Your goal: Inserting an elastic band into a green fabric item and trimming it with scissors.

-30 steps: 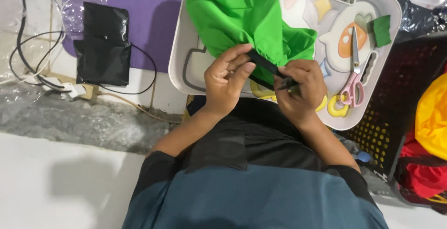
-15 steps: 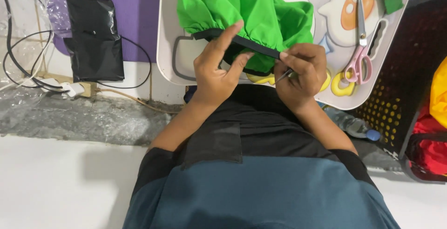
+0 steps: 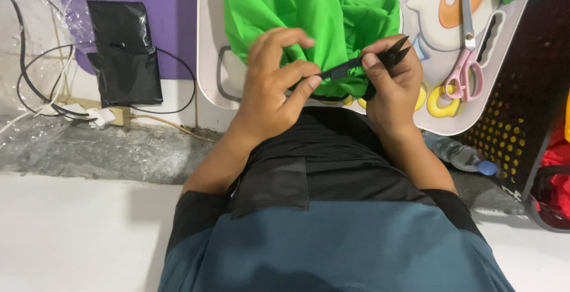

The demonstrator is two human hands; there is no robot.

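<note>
White floor runs across the lower left of the view, with a strip of grey wrinkled plastic sheeting above it and a purple mat (image 3: 127, 7) beyond. At the top sits a white tray (image 3: 209, 60) with rounded corners; its near edge runs just above the person's lap, and its lower right corner stops close to a black perforated basket (image 3: 516, 120). Left of the tray there is open room, broken only by a black pouch (image 3: 123, 54) and loose cables (image 3: 35, 84). On the tray's right part lie pink-handled scissors (image 3: 466, 60), well apart from both hands.

Both forearms reach up from the lap and meet over the tray's near edge. The left hand (image 3: 276, 87) is partly closed, thumb and forefinger pinched on one end of a narrow black strip (image 3: 339, 70), the other fingers curled loosely above. The right hand (image 3: 395, 81) is closed around the strip's other end, whose dark tip pokes out past the knuckles toward the tray's right part. The strip spans the short gap between the hands. Green fabric (image 3: 297, 13) is heaped on the tray directly behind the strip, its lower folds touching the fingers of both hands.
</note>
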